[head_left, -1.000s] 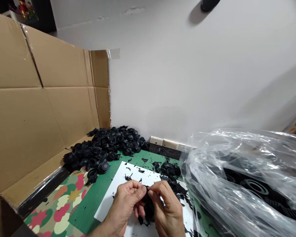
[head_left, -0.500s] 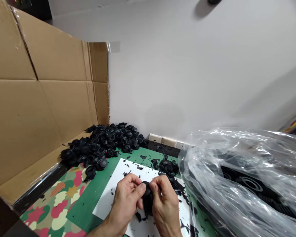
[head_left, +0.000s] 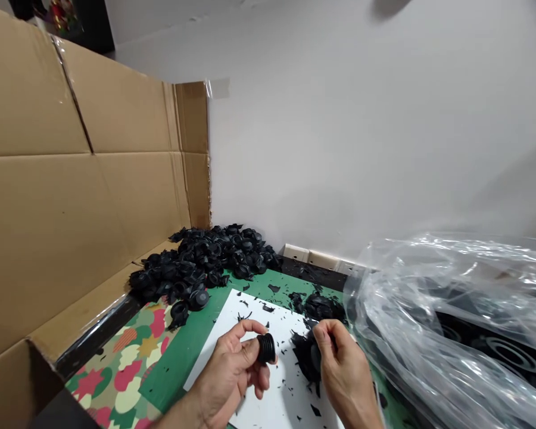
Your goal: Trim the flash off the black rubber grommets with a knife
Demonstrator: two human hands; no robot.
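Your left hand [head_left: 234, 364] pinches a ribbed black piece [head_left: 267, 348] between thumb and forefinger, its other fingers curled loosely below. The piece is matte, round and squat, ringed with stacked ridges like a short bellows; the axis through its rings runs roughly sideways, one end at your fingertips, the other facing your right hand [head_left: 345, 364]. That hand grips ragged black scrap [head_left: 306, 357], hanging just beside its thumb and fingers. Beneath both hands lies a white board [head_left: 218, 345], flecked with black shreds. Beyond your right hand sits a clear plastic bag [head_left: 384, 333]; farther ahead of your left, a pile of black pieces [head_left: 214, 256] rests near the cardboard [head_left: 134, 113].
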